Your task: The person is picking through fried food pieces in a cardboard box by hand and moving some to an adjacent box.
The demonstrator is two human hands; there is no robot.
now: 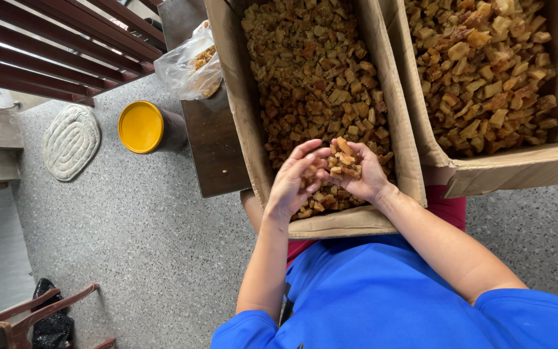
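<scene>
Centrally, the right hand (364, 173) cupped a heap of brown fried chunks (343, 161) over the long cardboard box (247, 123). The left hand (295, 181), fingers loosely curled, picked at it, holding nothing visible. Keeping both hands low over the box should limit spillage.

Both forearms come up bare out of blue short sleeves and angle in toward each other, so the hands meet just over the near end of the left cardboard box (330, 223). The right hand (356, 171) is cupped palm-up, fingers curled around a small heap of the brown chunks (343, 163), wrist bent back a bit. The left hand (292, 184) sits right against it, fingertips reaching into that heap, looks like it's pinching a piece, though I can't really tell.
</scene>
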